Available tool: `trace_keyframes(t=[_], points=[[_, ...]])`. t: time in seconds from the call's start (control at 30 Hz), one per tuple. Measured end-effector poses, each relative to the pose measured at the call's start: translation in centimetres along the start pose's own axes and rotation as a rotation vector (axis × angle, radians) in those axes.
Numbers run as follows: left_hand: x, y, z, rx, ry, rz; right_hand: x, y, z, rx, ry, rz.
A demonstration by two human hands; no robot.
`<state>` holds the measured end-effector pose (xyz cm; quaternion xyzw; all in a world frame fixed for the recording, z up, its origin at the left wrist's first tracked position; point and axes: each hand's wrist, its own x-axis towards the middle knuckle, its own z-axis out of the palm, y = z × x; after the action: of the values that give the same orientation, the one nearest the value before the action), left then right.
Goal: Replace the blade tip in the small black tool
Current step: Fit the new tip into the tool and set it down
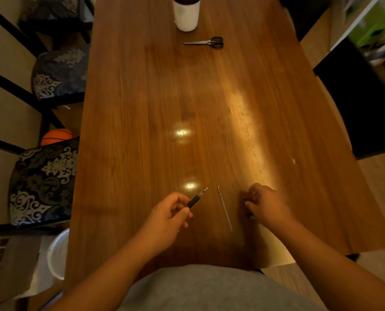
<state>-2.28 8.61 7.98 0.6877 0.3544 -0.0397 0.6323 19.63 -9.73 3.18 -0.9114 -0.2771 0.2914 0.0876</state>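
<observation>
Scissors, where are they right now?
In the head view, the scissors lie at the table's far end, just nearer than the white cylindrical container, far from both hands.

Dim, warm light; 2 glare spots on the table (142, 108); edges bend and blur.

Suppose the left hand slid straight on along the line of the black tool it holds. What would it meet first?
Probably nothing nearby: the left hand aims the black tool up and right over bare table. The thin metal rod lies to its right, seemingly clear; depth is uncertain.
</observation>
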Motion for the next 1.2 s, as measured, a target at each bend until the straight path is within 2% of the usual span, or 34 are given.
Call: trace_keyframes(t=[0.2,0.4,0.5,0.57,0.7,0.8,1.0,1.2], points=[[0.3,-1.0,1.5,0.023,0.003,-0.057,2.0,0.9,2.1,0.015,-0.035,-0.06],[0.4,-1.5,2.0,0.035,0.006,-0.074,3.0,0.8,2.9,-0.153,0.008,-0.144],[0.3,-1.4,2.1,0.033,0.011,-0.067,3.0,0.6,2.3,-0.183,-0.03,-0.146],[0.1,-1.1,2.0,0.027,0.014,-0.064,2.6,0.1,1.7,-0.078,-0.052,-0.115],[-0.4,-0.4,1.5,0.007,0.017,-0.022,0.4,-2.4,-0.2,0.501,-0.089,-0.049],[-1.0,0.2,0.9,-0.025,0.038,0.024,-1.8,-4.9,-2.3,0.82,-0.151,-0.132],[-2.3,1.3,-0.8,-0.038,0.048,0.123,-5.1,-8.8,-5.2,0.917,-0.143,-0.354],[-3.8,1.7,-2.5,-0.053,0.036,0.149,-6.7,-11.6,-5.5,0.937,-0.143,-0.432]])
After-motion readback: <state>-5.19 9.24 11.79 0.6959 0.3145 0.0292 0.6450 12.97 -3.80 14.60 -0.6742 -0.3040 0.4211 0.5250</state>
